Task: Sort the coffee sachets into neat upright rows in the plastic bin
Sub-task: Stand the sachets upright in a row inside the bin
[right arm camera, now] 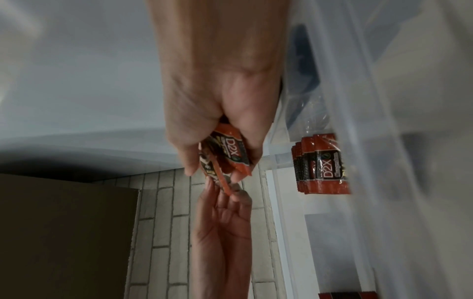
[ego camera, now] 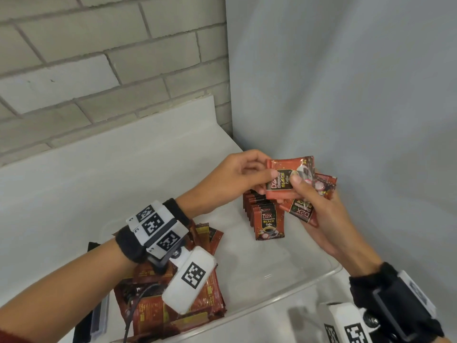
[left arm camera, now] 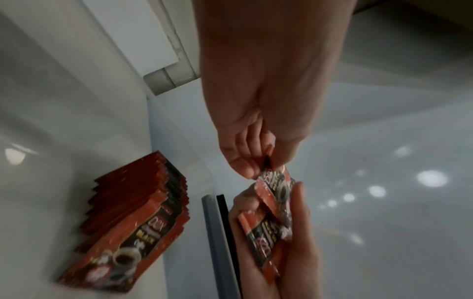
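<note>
Above the clear plastic bin [ego camera: 291, 290], my left hand [ego camera: 249, 179] pinches the left edge of a red-and-black coffee sachet [ego camera: 289, 177]. My right hand [ego camera: 314, 204] grips a small fan of sachets [ego camera: 311, 201] and its thumb presses on that top sachet too. In the left wrist view, the pinched sachet [left arm camera: 275, 182] sits on the bunch [left arm camera: 266, 238] in the right palm. An upright row of sachets [ego camera: 265, 219] stands in the bin's far part, below the hands. A loose pile of sachets [ego camera: 173, 305] lies in the bin's near left, partly hidden by my left wrist.
The bin sits on a white counter [ego camera: 74, 184] in a corner, with a grey brick wall [ego camera: 99, 58] behind and a plain pale wall [ego camera: 346, 95] to the right. A dark flat object [ego camera: 91, 293] lies beside the bin at left.
</note>
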{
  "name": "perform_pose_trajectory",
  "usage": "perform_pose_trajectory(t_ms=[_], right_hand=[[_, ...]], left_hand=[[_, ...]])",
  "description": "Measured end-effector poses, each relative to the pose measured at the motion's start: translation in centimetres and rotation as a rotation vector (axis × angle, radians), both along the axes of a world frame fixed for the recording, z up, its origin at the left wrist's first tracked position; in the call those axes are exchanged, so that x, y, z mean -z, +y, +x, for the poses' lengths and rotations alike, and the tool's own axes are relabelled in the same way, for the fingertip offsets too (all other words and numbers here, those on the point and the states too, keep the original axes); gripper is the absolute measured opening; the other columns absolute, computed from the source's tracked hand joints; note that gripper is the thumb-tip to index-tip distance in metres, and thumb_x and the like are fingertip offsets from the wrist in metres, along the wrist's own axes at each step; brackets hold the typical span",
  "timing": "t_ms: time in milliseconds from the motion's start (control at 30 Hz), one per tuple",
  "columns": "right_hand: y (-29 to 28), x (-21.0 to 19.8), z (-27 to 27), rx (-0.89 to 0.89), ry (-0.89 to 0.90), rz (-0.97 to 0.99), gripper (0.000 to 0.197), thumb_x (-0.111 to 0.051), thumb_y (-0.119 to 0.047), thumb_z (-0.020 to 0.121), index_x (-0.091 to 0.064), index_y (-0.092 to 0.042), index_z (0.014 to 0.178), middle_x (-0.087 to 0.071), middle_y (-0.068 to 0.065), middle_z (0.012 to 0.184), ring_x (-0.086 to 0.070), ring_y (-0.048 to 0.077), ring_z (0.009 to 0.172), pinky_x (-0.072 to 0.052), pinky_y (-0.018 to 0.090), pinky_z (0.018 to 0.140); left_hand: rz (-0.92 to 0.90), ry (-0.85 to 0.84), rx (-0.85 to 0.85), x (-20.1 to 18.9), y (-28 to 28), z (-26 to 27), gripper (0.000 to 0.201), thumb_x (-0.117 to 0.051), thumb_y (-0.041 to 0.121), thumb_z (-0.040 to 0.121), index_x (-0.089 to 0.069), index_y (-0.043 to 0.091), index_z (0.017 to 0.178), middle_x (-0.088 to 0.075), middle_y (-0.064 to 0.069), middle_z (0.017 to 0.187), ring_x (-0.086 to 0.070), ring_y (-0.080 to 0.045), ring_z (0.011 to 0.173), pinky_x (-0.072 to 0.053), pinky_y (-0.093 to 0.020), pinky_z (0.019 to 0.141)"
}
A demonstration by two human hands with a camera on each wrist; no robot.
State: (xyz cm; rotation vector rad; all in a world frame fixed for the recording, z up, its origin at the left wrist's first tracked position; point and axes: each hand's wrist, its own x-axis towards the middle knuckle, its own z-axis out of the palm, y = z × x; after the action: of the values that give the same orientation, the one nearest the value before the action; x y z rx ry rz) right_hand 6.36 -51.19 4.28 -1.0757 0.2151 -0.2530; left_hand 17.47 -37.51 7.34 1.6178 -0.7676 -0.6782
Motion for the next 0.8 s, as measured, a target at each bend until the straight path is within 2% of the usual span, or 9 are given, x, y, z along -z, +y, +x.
perform_pose_trajectory(t_ms=[100, 167, 267, 367, 433, 500, 600, 700, 800], right_hand=[[-0.2, 0.0, 0.0, 0.012, 0.016, 0.017, 0.032, -0.059, -0.021, 0.084, -0.061, -0.009, 0.113, -0.071, 0.014, 0.105, -0.07, 0.025, 0.093, -0.057, 0.033, 0.077], [-0.2, 0.1, 0.1, 0.011, 0.012, 0.024, 0.027, -0.06, -0.016, 0.082, -0.062, -0.011, 0.109, -0.072, 0.013, 0.1, -0.07, 0.024, 0.089, -0.057, 0.03, 0.072], [-0.2, 0.2, 0.1, -0.016, 0.012, 0.012, 0.03, -0.061, -0.009, 0.08, -0.062, -0.012, 0.109, -0.071, 0.012, 0.101, -0.07, 0.024, 0.089, -0.057, 0.029, 0.07], [-0.3, 0.2, 0.1, -0.029, 0.019, 0.002, 0.034, -0.062, -0.005, 0.079, -0.061, -0.01, 0.112, -0.072, 0.012, 0.102, -0.07, 0.025, 0.09, -0.057, 0.029, 0.07], [-0.3, 0.2, 0.0, -0.045, 0.021, 0.003, 0.035, -0.062, -0.003, 0.077, -0.061, -0.01, 0.112, -0.072, 0.012, 0.102, -0.071, 0.025, 0.089, -0.057, 0.029, 0.069], [-0.3, 0.2, 0.0, -0.071, 0.015, 0.002, 0.037, -0.062, -0.002, 0.075, -0.062, -0.012, 0.111, -0.072, 0.012, 0.103, -0.071, 0.026, 0.089, -0.056, 0.029, 0.069], [-0.1, 0.2, 0.0, -0.077, -0.016, -0.008, 0.038, -0.062, -0.003, 0.075, -0.061, -0.013, 0.111, -0.071, 0.009, 0.1, -0.07, 0.024, 0.089, -0.056, 0.03, 0.071], [-0.2, 0.2, 0.1, 0.067, -0.061, -0.012, 0.041, -0.066, -0.014, 0.076, -0.058, -0.013, 0.116, -0.062, 0.004, 0.082, -0.064, 0.015, 0.077, -0.053, 0.026, 0.074], [-0.6, 0.3, 0.1, 0.219, -0.066, -0.02, 0.044, -0.071, -0.029, 0.071, -0.06, -0.019, 0.113, -0.057, 0.004, 0.08, -0.06, 0.014, 0.072, -0.053, 0.027, 0.075]], left_hand=[[0.033, -0.053, 0.041, -0.6, 0.6, 0.6, 0.016, -0.055, 0.009, 0.094, -0.06, 0.009, 0.109, -0.063, -0.011, 0.096, -0.065, -0.015, 0.088, -0.054, -0.028, 0.079], [0.052, -0.063, 0.069, -1.0, 0.9, 0.7, 0.025, -0.052, 0.01, 0.095, -0.058, 0.01, 0.12, -0.06, -0.005, 0.095, -0.064, -0.019, 0.096, -0.054, -0.034, 0.084], [0.036, -0.075, 0.05, -1.3, 1.2, 0.6, 0.033, -0.054, 0.012, 0.095, -0.051, 0.017, 0.128, -0.055, -0.006, 0.096, -0.064, -0.025, 0.102, -0.055, -0.038, 0.083], [0.031, -0.11, 0.038, -1.6, 1.5, 0.9, 0.029, -0.063, 0.01, 0.089, -0.052, 0.014, 0.115, -0.06, -0.013, 0.102, -0.066, -0.025, 0.094, -0.055, -0.031, 0.075], [0.06, -0.174, 0.077, -1.8, 1.9, 1.2, 0.019, -0.068, 0.007, 0.084, -0.061, 0.01, 0.101, -0.065, -0.009, 0.103, -0.065, -0.021, 0.092, -0.054, -0.026, 0.079], [0.088, -0.203, 0.103, -2.0, 2.2, 1.4, 0.013, -0.069, 0.006, 0.082, -0.069, 0.008, 0.095, -0.069, -0.005, 0.101, -0.064, -0.016, 0.094, -0.053, -0.024, 0.084], [0.108, -0.222, 0.107, -2.2, 2.5, 1.8, 0.017, -0.069, 0.006, 0.082, -0.072, 0.008, 0.099, -0.069, -0.009, 0.104, -0.064, -0.018, 0.1, -0.054, -0.029, 0.086], [0.147, -0.289, 0.206, -2.1, 2.8, 2.3, 0.019, -0.065, 0.002, 0.086, -0.073, 0.007, 0.104, -0.067, -0.01, 0.107, -0.064, -0.023, 0.102, -0.055, -0.038, 0.088], [0.234, -0.441, 0.354, -1.5, 2.6, 2.1, 0.021, -0.063, 0.003, 0.089, -0.073, 0.01, 0.106, -0.067, -0.004, 0.106, -0.063, -0.015, 0.097, -0.052, -0.031, 0.087]])
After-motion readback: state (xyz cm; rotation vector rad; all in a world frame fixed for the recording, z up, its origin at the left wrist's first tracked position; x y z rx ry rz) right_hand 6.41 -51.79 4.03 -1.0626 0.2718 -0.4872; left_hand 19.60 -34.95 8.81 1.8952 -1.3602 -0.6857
